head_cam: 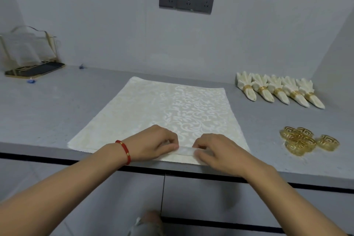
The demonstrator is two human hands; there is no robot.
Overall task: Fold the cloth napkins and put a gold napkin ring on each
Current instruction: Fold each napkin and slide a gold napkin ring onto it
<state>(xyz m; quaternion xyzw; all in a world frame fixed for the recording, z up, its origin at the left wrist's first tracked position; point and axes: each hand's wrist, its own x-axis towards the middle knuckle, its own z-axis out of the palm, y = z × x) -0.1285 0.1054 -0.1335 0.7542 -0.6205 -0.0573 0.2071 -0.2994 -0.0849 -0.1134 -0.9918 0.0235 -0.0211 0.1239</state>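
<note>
A cream damask napkin [172, 109] lies spread flat on the grey counter [57, 105], its near edge at the counter's front lip. Both hands pinch a narrow fold raised along that near edge: the left hand [153, 142] and the right hand [220, 152] have fingers curled onto the pleat. Right of the napkin lie loose gold napkin rings [304, 140]; beyond them, five finished ringed napkins [277, 90].

A grey desk [57, 113] carries a cream patterned napkin [162, 113] spread flat, five ringed folded napkins [278, 90] in a row, a heap of gold rings [304, 140], and, far left, perhaps a clear stand [28, 53].
</note>
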